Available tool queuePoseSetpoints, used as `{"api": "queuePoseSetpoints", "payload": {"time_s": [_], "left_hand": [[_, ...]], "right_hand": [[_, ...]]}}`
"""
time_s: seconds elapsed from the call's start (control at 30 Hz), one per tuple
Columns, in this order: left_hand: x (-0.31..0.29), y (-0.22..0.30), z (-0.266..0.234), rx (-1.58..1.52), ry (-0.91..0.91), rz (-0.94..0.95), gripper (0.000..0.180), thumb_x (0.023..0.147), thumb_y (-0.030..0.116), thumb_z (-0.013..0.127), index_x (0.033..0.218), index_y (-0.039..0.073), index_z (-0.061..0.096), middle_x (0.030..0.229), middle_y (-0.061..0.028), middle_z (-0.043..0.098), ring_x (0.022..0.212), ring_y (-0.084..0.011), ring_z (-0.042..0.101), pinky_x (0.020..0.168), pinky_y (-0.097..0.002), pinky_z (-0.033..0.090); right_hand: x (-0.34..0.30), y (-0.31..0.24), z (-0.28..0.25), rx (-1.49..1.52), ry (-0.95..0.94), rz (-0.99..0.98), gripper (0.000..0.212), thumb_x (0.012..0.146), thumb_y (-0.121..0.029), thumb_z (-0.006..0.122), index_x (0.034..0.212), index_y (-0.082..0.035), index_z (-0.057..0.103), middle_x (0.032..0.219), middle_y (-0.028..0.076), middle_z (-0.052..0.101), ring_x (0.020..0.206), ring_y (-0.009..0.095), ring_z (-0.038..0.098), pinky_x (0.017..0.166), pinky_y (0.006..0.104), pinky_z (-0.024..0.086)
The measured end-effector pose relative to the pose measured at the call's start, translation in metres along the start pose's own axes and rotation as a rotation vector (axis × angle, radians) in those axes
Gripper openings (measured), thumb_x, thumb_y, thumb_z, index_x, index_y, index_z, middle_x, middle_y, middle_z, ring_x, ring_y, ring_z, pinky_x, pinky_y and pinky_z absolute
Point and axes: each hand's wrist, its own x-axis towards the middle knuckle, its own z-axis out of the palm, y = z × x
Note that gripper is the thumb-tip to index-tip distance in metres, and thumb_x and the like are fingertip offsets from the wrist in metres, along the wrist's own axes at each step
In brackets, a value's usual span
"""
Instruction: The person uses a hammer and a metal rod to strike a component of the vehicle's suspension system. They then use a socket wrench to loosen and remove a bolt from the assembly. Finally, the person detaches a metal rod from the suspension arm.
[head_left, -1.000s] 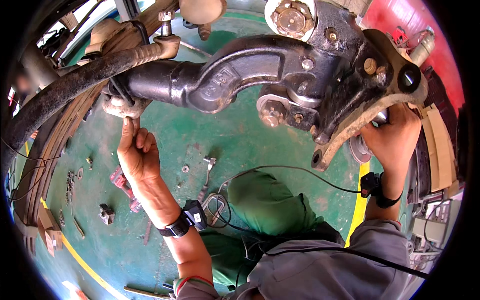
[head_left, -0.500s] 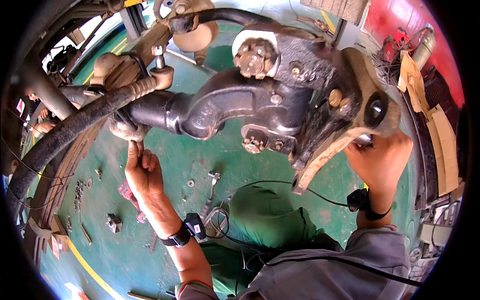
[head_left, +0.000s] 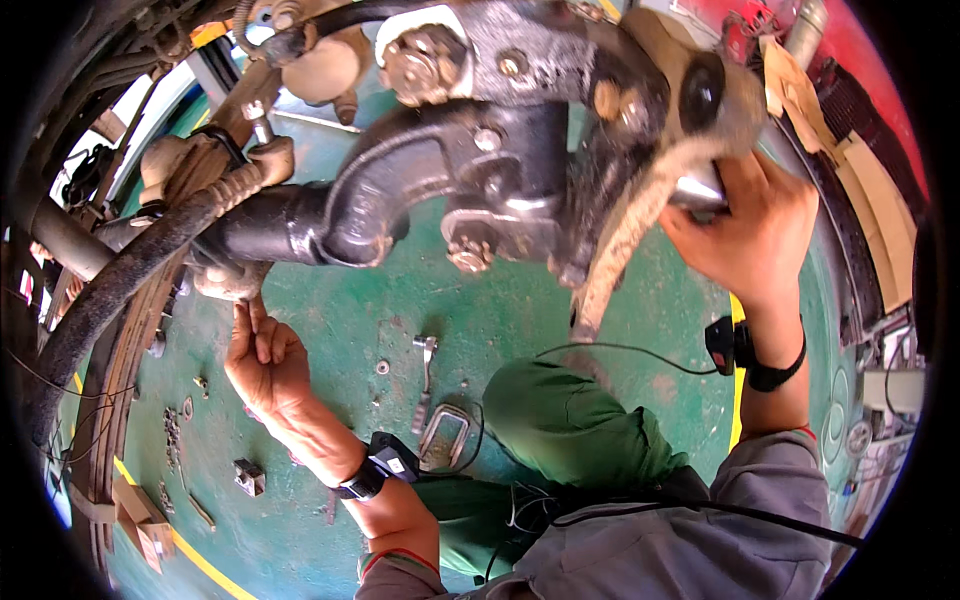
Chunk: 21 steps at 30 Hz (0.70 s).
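Note:
A large black axle end (head_left: 390,190) fills the upper middle, with a dirty steering knuckle (head_left: 625,215) at its right. My right hand (head_left: 750,235) is closed around a shiny metal shaft (head_left: 700,190) behind the knuckle, some fingers hidden. My left hand (head_left: 268,365) is raised beneath a dusty metal fitting (head_left: 232,282) under the axle's left part. One or two fingertips press up against its underside and the others curl in; anything pinched there is too small to make out. A black bar (head_left: 150,245) ends in a joint with an upright threaded stud (head_left: 258,125).
On the green floor lie a ratchet wrench (head_left: 425,380), a metal frame-like part (head_left: 445,437), a small metal block (head_left: 250,477) and washers. A cardboard box (head_left: 140,520) sits lower left. Cardboard sheets (head_left: 875,220) lean at right. Cables run by my wrists.
The view has shifted, so the axle and knuckle appear higher and further left. Both hands keep their places, the left under the fitting and the right at the shaft.

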Motion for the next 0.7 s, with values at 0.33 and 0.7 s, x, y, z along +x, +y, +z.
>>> {"api": "queuePoseSetpoints", "payload": {"time_s": [0.33, 0.7], "left_hand": [[0.004, -0.010, 0.001, 0.020, -0.007, 0.073, 0.023, 0.101, 0.009, 0.050, 0.121, -0.002, 0.054, 0.128, -0.0196, 0.062, 0.047, -0.0064, 0.034, 0.043, -0.0208, 0.031], [-0.013, -0.026, 0.021, 0.281, 0.332, 0.329, 0.023, 0.095, 0.014, 0.052, 0.112, 0.000, 0.059, 0.105, -0.0106, 0.068, 0.069, -0.0161, 0.056, 0.053, -0.0257, 0.042]], "right_hand": [[0.002, 0.000, 0.002, 0.028, 0.014, 0.068, 0.037, 0.060, -0.033, 0.081, 0.077, -0.012, 0.056, 0.062, 0.005, 0.059, 0.054, 0.030, 0.062, 0.049, 0.0423, 0.047], [0.002, 0.018, -0.007, 0.341, -0.158, -0.164, 0.033, 0.079, -0.027, 0.067, 0.099, -0.002, 0.059, 0.068, 0.003, 0.045, 0.052, 0.017, 0.047, 0.043, 0.0328, 0.038]]}}
